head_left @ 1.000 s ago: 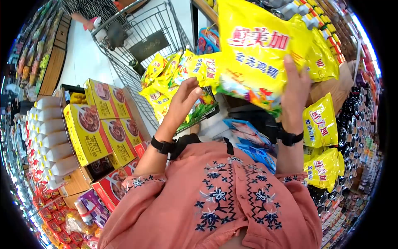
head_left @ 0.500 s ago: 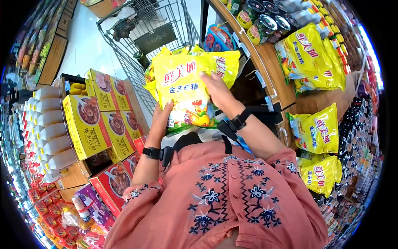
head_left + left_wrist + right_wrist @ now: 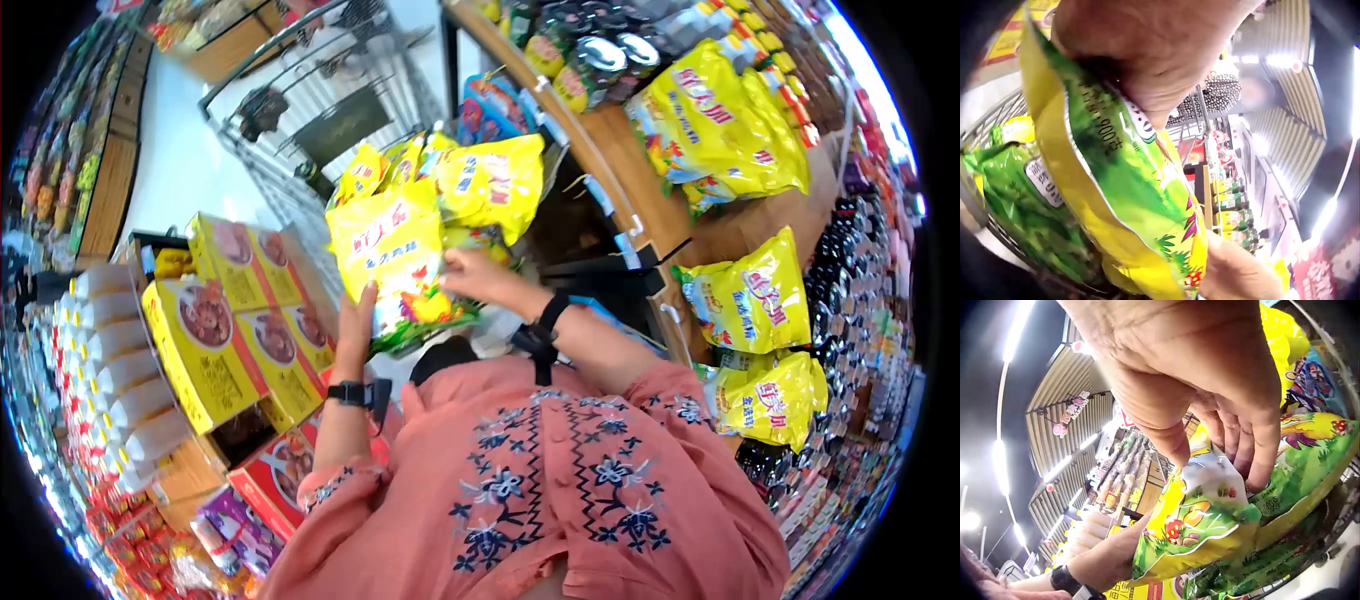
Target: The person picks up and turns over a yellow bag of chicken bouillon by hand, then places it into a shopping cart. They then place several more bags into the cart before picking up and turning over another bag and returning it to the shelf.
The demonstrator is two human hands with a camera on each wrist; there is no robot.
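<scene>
A yellow bag with red lettering and a green lower edge (image 3: pixel 385 245) is held upright at the near end of the shopping cart. My left hand (image 3: pixel 354 325) grips its lower left side, thumb on the front and the fingers hidden behind. At the right edge, my right hand (image 3: pixel 487 277) pinches the bag; the right wrist view shows the thumb and curled fingers (image 3: pixel 1210 425) around the bag's edge (image 3: pixel 1210 487). Similar yellow bags (image 3: pixel 497 185) lie in the cart behind it. The left wrist view shows the held bag's green side (image 3: pixel 1129 181) beneath my left palm (image 3: pixel 1147 50).
The cart (image 3: pixel 345 125) stands ahead. At the right, a wooden shelf (image 3: pixel 610 150) bears more yellow bags (image 3: pixel 715 120) and dark-lidded jars (image 3: pixel 600 60). Yellow boxes (image 3: pixel 205 350) and white bottles (image 3: pixel 130 360) line the left. Another shopper's patterned clothing (image 3: pixel 1221 92) shows beyond the cart.
The bag came from the right side over to the cart and then slightly lower and left. My left hand took hold of it; my right hand shifted from its upper front to its right edge.
</scene>
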